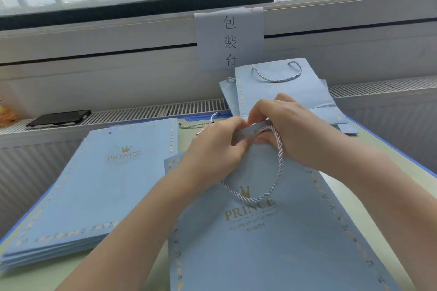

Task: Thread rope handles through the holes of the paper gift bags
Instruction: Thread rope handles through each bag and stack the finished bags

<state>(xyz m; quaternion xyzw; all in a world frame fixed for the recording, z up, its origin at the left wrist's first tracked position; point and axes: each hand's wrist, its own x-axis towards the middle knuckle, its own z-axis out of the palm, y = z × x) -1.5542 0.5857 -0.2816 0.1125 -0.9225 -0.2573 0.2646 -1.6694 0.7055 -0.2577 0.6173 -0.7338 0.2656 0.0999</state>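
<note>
Pale blue paper fills the middle of the view: a flat gift bag point(272, 231) printed with a gold crown and "PRINCE" lies on the green table point(59, 274), its top edge raised toward the window. Both hands meet at that top edge. The left hand point(212, 151) has its fingers curled inward, thumb and fingertips pinching the folded rim of the bag near its middle; whether it also grips the cord there cannot be told. The right hand point(290, 125) arches over the rim from the other side, its fingers bent and closed on the paper, the thumb tucked beneath. A twisted white rope handle point(255, 198) runs from under the right hand's fingers, hangs down in a loop across the bag's front, and climbs back up beneath the left hand. Both forearms reach in from the lower corners, bare, converging on the bag's top, wrists raised slightly off the paper.

To the left, a stack of flat bags point(94, 184) without handles lies on the table, punched holes showing at its far edge. Behind the hands, a pile of finished bags point(283, 92) leans against the wall, with a rope loop showing on the front one. A loose rope point(196, 125) lies on the table just beyond the left hand. A paper sign point(229, 38) with printed characters hangs from the sill, and a dark phone point(59, 118) rests on the vent grille at the far left.
</note>
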